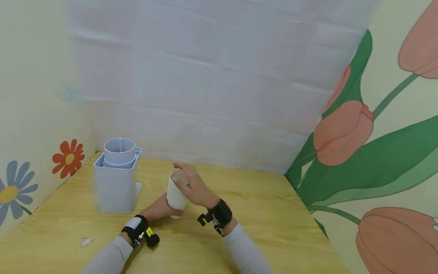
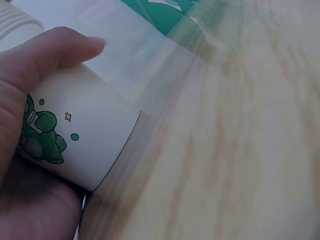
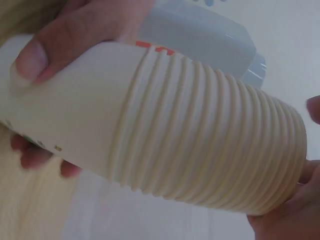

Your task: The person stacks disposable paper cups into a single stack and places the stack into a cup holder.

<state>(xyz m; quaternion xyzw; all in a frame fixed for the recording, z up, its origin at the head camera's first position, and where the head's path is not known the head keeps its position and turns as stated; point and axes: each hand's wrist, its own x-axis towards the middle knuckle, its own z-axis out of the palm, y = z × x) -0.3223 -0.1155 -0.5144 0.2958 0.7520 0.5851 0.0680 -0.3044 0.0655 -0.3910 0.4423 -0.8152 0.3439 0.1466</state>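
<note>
A tall stack of white paper cups stands slightly tilted over the table, mouths up. My left hand grips it near the bottom, its thumb lying across the lowest cup. A green cartoon figure is printed on that cup's side. At the top, my right hand has thumb and fingers spread around the open mouth. Many nested rims form ridges along the stack in the right wrist view. Fingers of the right hand touch the top rim there, the thumb tip slightly apart from it.
On the left of the wooden table stands a pale blue square bin with a round pale blue container in its top. A small white scrap lies near the front left. A white sheet hangs behind; painted walls flank both sides.
</note>
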